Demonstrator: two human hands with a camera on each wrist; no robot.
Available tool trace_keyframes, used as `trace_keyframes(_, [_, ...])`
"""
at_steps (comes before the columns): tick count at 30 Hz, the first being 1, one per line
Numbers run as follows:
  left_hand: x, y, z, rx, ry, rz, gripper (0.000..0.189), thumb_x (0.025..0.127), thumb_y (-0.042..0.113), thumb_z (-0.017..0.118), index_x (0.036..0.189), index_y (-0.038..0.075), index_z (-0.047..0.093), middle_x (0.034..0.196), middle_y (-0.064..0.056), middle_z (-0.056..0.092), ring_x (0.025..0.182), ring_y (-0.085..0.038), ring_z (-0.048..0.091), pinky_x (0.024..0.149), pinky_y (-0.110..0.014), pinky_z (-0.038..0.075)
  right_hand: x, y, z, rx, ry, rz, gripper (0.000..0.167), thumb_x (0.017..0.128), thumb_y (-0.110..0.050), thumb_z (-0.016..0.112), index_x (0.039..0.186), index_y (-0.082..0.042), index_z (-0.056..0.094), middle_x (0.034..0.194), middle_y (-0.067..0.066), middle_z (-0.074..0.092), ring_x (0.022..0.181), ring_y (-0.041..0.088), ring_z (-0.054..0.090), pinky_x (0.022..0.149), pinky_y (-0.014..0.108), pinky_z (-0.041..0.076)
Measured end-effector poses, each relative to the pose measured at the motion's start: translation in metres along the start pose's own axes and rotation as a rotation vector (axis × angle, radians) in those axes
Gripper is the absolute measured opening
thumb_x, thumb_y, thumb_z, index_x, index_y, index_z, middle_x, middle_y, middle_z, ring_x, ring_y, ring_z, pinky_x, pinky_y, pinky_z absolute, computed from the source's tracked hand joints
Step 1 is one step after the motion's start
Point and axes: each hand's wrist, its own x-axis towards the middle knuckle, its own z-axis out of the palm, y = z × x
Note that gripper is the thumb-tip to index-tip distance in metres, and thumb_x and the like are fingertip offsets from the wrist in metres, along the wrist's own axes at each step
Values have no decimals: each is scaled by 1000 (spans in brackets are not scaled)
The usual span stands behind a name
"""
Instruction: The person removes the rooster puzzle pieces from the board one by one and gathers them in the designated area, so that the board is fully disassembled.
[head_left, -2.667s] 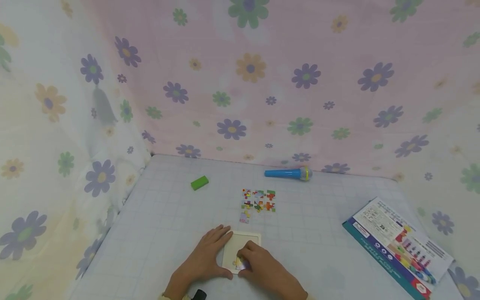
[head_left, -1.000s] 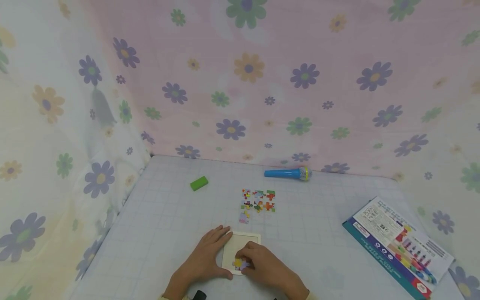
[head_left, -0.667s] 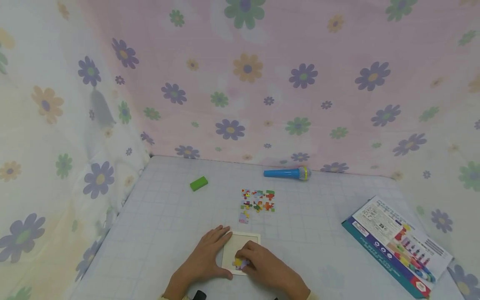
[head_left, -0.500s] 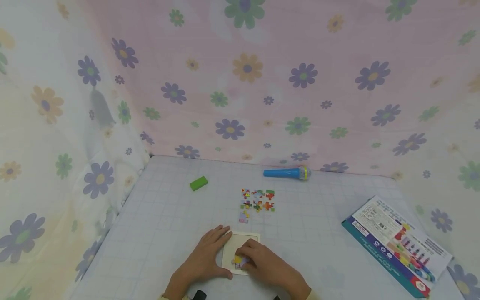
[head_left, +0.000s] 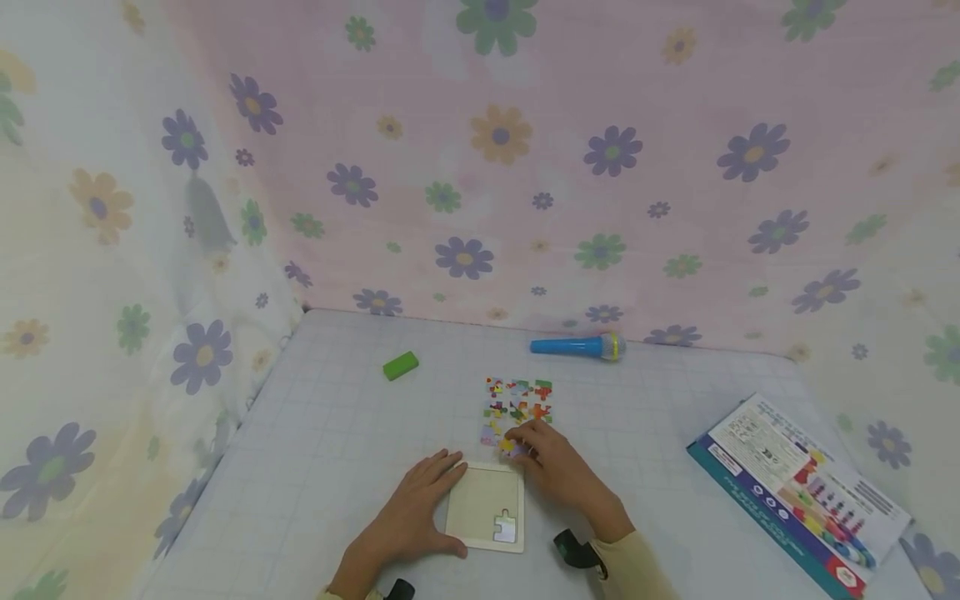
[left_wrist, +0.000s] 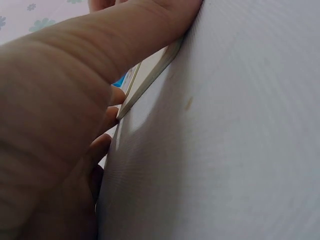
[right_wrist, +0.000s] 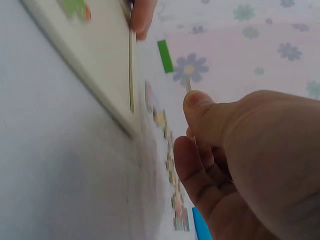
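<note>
A pale wooden puzzle tray (head_left: 480, 492) lies on the cloth, with one jigsaw piece (head_left: 505, 527) in its lower right corner. Along the tray's left edge rests my left hand (head_left: 408, 517), fingers extended and thumb at the bottom corner. My right hand (head_left: 562, 471) pinches a yellow and purple puzzle piece (head_left: 512, 447) just above the tray's far edge. In the right wrist view only a thin edge of the held piece (right_wrist: 188, 84) shows past the thumb. Beyond it, several loose puzzle pieces (head_left: 517, 389) lie in rows; the right hand partly covers the nearest ones.
A green block (head_left: 401, 366) lies at the back left. A blue toy microphone (head_left: 576, 346) lies near the back edge of the table. On the right is a large flat printed box (head_left: 798, 492). Flowered cloth (head_left: 502, 192) hangs round the table.
My right hand has lifted the yellow and purple piece from the tray's lower left and carried it up toward the loose pieces. The corner piece now shows. The left hand has stayed put.
</note>
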Motion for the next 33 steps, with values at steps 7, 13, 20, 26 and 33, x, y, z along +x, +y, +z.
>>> trace_keyframes(7, [1,0,1,-20,-13,-20,114,64,66,86,158,20,40,167,3,34,156,-27,28,129,-51,26,10,13,5,-66,63,80,24,92,-8,74,116,-10,70,110,1,64,96,12,59,84,33,58])
trace_keyframes(13, [1,-1,2,-16,-2,-6,115,64,68,85,157,19,41,166,2,35,155,-27,29,129,-49,26,10,17,13,-76,91,140,22,92,-7,74,113,-13,70,114,1,66,102,14,59,87,36,59])
trace_keyframes(20, [0,0,2,-15,-20,-26,115,63,70,84,158,21,40,167,4,32,156,-26,26,129,-49,24,9,14,13,-44,107,191,25,90,-8,77,114,-12,70,119,5,66,105,19,61,88,38,61])
trace_keyframes(26, [0,3,1,-27,-25,-22,115,63,70,84,157,21,40,167,3,33,156,-27,27,129,-51,25,-6,4,8,-8,76,213,29,88,-12,80,115,-13,70,107,-1,63,89,9,60,75,24,58])
trace_keyframes(33, [-2,4,-3,-31,-14,-7,113,65,68,84,157,18,41,167,1,33,156,-28,27,128,-51,25,-39,-28,7,42,-181,113,45,86,-31,82,124,-12,69,108,-7,61,83,-1,51,71,18,52])
